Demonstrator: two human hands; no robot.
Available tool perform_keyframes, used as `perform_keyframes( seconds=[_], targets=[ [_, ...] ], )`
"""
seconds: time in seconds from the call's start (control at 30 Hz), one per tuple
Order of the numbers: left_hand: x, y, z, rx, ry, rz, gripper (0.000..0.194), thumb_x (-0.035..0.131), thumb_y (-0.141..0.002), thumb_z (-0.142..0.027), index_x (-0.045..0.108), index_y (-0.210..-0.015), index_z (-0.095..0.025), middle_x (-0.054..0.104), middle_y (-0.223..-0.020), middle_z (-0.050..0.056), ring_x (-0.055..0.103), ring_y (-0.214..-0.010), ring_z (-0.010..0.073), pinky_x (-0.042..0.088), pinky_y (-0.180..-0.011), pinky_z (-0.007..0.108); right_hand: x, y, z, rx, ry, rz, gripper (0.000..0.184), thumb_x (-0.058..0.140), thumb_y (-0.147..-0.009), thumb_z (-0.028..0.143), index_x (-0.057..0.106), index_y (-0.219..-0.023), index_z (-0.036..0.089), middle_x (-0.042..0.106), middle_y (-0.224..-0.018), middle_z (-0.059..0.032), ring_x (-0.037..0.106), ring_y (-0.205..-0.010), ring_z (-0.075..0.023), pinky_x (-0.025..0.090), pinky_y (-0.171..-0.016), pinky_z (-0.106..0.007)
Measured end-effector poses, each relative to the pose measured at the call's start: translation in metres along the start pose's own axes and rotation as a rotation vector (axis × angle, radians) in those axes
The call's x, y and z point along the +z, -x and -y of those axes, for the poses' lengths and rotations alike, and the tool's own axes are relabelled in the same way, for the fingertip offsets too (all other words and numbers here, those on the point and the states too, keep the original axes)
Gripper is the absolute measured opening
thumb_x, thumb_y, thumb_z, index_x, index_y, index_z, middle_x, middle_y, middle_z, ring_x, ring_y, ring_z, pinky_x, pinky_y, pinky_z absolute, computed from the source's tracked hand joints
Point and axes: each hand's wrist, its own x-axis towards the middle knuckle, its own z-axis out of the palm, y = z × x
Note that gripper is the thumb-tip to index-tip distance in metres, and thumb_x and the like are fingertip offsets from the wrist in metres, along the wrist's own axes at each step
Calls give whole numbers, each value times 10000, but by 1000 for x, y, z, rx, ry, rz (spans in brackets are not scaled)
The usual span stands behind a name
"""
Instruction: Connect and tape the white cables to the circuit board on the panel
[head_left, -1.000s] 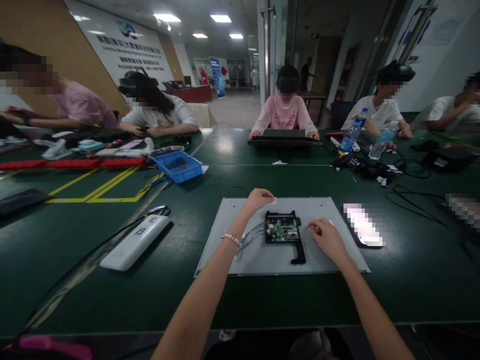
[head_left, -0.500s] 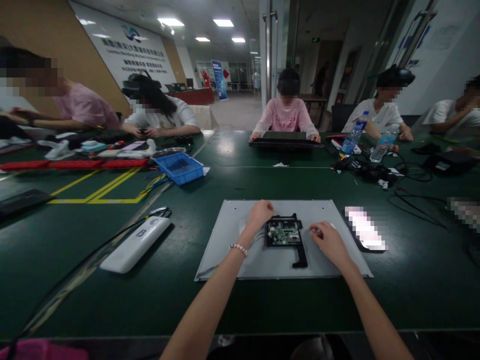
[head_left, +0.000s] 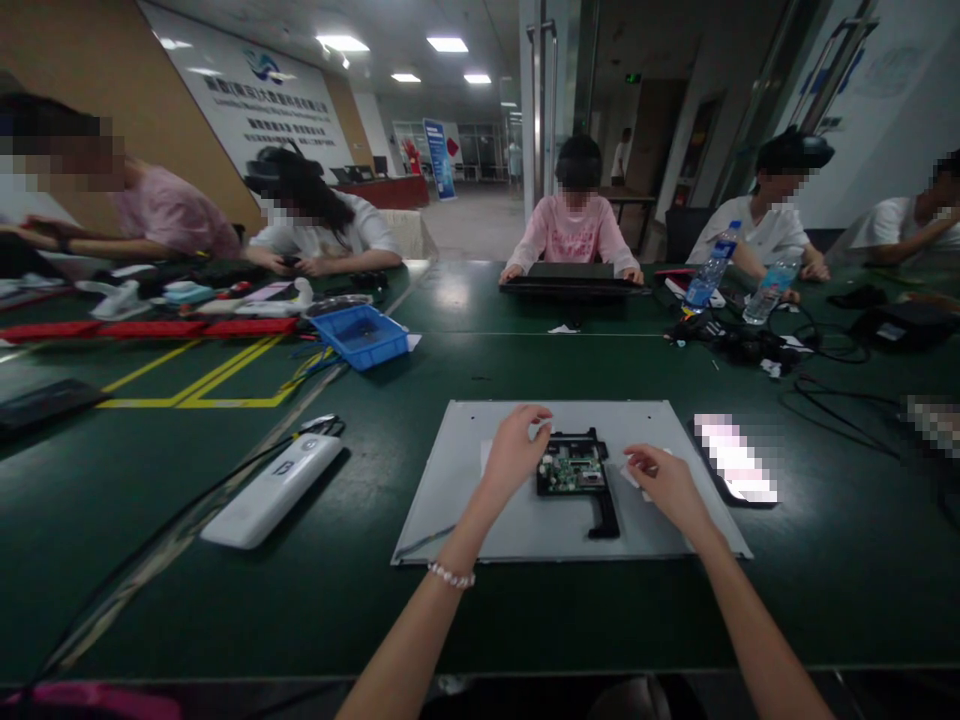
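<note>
A pale grey flat panel (head_left: 465, 430) lies on the table in front of me. On it sits a black bracket (head_left: 606, 520) with a green circuit board (head_left: 571, 474) in it. My left hand (head_left: 519, 448) hovers at the upper left of the board, fingers curled, with a gap between thumb and index finger. The part of the bracket behind it is hidden. My right hand (head_left: 664, 485) is over the panel right of the bracket, fingertips pinched together. A small white piece (head_left: 634, 482) shows just under those fingertips and seems held by them.
A white power bank-like device (head_left: 274, 490) with cables lies left of the panel, a lit phone (head_left: 735, 460) to the right. Farther off are a blue tray (head_left: 360, 338), water bottles (head_left: 711, 268) and tangled black cables (head_left: 739, 340). Several people sit around the green table (head_left: 225, 610).
My left hand's fingers have spread from a closed pinch. Its wrist has shifted left and toward me. My right hand has moved slightly right, and the white piece now shows below its fingertips.
</note>
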Motion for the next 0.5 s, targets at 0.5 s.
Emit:
perform_keyframes(
  seconds=[0.5],
  targets=[
    [58, 16, -52, -14, 55, 237, 220, 472, -838, -239, 676, -803, -161, 682, -771, 35, 602, -690, 156, 419, -626, 234, -3, 0, 20, 76, -430, 51, 384, 628, -730, 382, 606, -1068, 201, 654, -1016, -80, 620, -866, -193, 484, -709, -294]
  ],
)
